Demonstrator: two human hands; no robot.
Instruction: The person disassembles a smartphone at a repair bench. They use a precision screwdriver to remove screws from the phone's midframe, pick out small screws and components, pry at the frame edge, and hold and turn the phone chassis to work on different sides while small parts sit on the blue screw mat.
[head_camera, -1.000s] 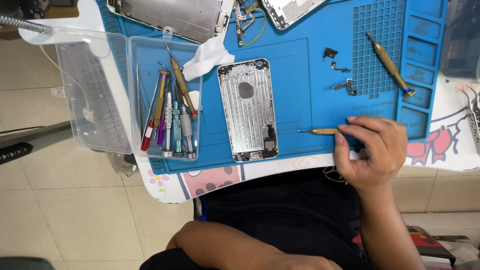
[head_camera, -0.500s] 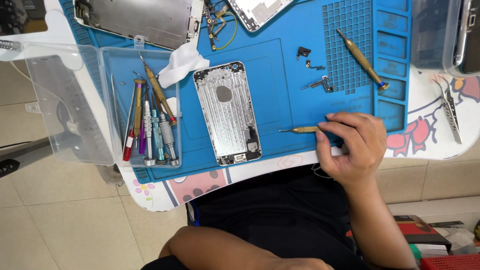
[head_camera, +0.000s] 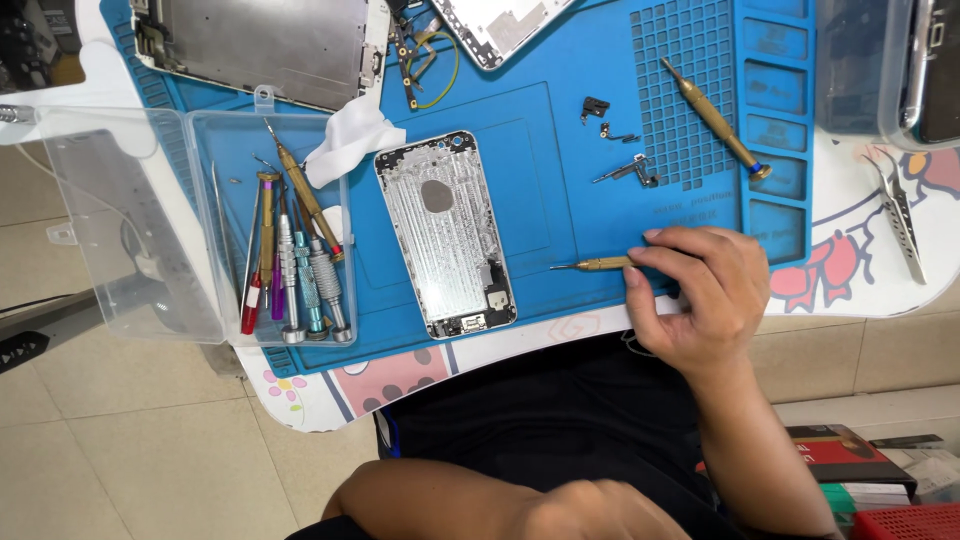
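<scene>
Fingers of our right hand (head_camera: 700, 290) now pinch the handle end of the brass screwdriver (head_camera: 592, 265), which lies flat on the blue mat (head_camera: 560, 180), its tip pointing left toward the phone housing (head_camera: 447, 232). A second ago the same hand lay closed over that handle with the knuckles up; now thumb and forefinger have opened out to take it, so we judge the tool is being picked up rather than merely rested on. The driver has not shifted against the mat; the drift between pictures is our head moving. Our left hand (head_camera: 590, 510) sits low in our lap, loosely closed as far as we can see, holding nothing visible.

The housing lies face up in the middle of the mat, near the driver's tip but apart from it. Small brackets (head_camera: 620, 150) lie loose above the tip, and a second driver (head_camera: 713, 117) rests across the mat's grid. Left of the housing stands a clear box (head_camera: 215, 135) of drivers, with a white cloth (head_camera: 350, 140) on its corner. Tweezers (head_camera: 900, 215) lie on the desk (head_camera: 850, 270) to the right. Nothing blocks the way between driver and housing; the loose brackets are what we could knock.
</scene>
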